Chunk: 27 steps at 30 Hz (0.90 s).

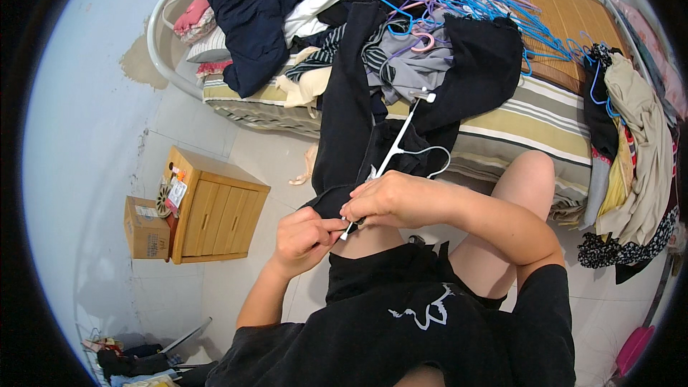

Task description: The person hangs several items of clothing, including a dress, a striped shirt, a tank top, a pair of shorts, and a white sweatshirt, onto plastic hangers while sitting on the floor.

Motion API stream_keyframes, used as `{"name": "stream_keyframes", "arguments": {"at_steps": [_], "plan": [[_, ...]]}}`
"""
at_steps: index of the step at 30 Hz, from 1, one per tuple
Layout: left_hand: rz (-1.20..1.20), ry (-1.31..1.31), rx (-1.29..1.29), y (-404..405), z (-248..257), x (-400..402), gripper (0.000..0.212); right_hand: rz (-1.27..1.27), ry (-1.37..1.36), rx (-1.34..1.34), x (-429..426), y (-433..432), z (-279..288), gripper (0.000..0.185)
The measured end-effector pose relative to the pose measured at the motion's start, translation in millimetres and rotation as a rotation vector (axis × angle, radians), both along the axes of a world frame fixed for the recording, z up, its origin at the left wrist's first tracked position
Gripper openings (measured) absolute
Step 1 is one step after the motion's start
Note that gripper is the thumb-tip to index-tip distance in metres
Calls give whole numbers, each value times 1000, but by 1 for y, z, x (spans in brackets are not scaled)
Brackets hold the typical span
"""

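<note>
A white trouser hanger (pixel 396 145) with a clip at each end slants across my lap, its wire hook toward the right. My right hand (pixel 398 199) is closed around the lower part of its bar, by the near clip (pixel 344 236). My left hand (pixel 305 239) pinches the edge of black trousers (pixel 344 145) at that same clip. Whether the clip's jaws are on the cloth is hidden by my fingers. The far clip (pixel 428 97) has no cloth visible in it. Both trouser legs run up onto the bed.
On the striped bed (pixel 521 140) lie blue and purple hangers (pixel 484 5), a grey garment (pixel 411 54) and dark clothes (pixel 252 21). Clothes (pixel 634 156) hang over the bed's right end. A wooden cabinet (pixel 215 215) and a cardboard box (pixel 146 231) stand at left.
</note>
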<state>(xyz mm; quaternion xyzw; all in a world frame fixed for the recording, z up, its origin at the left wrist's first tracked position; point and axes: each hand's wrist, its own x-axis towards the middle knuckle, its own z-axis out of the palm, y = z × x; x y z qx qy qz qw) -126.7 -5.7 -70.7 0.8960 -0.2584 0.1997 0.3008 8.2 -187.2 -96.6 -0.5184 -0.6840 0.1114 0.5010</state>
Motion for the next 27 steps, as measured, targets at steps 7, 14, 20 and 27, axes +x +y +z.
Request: {"name": "stream_keyframes", "arguments": {"at_steps": [7, 14, 20, 27], "plan": [[170, 109, -30, 3, 6, -3, 28, -68, 166, -216, 8, 8, -4, 25], [829, 333, -173, 49, -23, 3, 14, -474, 272, 241, 23, -15, 15, 19], [857, 31, 446, 26, -13, 26, 41, -769, 133, -536, 99, -39, -57, 30], [412, 211, 155, -8, -32, 69, 21, -764, -107, -656, 75, -1, -91, 35]]}}
